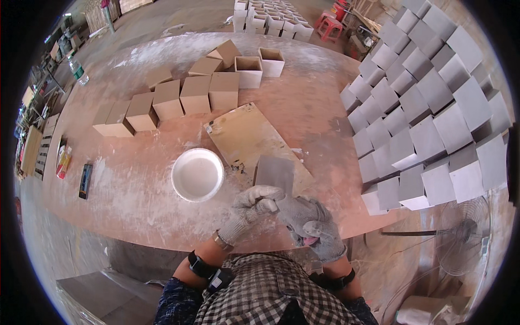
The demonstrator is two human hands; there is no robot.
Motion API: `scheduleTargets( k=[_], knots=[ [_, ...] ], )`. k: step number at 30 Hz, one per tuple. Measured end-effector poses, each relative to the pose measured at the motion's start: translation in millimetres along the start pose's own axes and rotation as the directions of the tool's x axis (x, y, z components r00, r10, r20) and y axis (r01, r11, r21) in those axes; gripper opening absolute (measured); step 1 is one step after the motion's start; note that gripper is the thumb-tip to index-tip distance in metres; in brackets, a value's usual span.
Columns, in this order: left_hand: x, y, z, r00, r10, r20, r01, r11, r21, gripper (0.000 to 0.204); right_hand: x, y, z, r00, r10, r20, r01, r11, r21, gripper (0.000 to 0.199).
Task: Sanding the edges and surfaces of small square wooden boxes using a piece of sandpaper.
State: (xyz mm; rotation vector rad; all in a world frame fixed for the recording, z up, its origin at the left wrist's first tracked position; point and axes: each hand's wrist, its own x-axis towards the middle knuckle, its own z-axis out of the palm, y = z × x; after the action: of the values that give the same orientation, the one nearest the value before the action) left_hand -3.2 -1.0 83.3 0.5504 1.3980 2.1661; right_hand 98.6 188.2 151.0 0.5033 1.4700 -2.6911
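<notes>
Grey box (pixel 275 171) | just beyond left fingers (pixel 266 193) and right fingers (pixel 316 227) | both curled; whether clamped on it, cannot tell

Grey knitted left glove (pixel 245 215) over the fingers (pixel 266 193), matching right glove (pixel 314 221), slim band (pixel 221 239) just behind the left fingers, farther back a black strap (pixel 199 265) with boxy dark device (pixel 219 280), black right strap (pixel 335 281), dark-blue patterned sleeves (pixel 177 299), farthest from the fingers a checked garment (pixel 271 290).
</notes>
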Motion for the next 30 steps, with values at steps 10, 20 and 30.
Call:
scheduleTargets(
  k=[10,20,30],
  knots=[
    [-9,-46,49,0.979,0.185,-0.081,-0.195,0.97,-0.147,0.052,9,23,-8,0.993,-0.001,0.116,-0.014,0.992,0.129,0.078],
    [-14,-41,64,0.97,0.112,-0.214,-0.103,0.993,0.055,0.049,6,40,-23,0.998,0.031,-0.054,-0.025,0.993,0.112,0.082],
    [-32,-73,10,0.899,0.198,-0.391,-0.021,0.911,0.413,0.046,45,46,-71,0.998,-0.013,0.055,0.017,0.997,-0.07,0.055]
  ],
)
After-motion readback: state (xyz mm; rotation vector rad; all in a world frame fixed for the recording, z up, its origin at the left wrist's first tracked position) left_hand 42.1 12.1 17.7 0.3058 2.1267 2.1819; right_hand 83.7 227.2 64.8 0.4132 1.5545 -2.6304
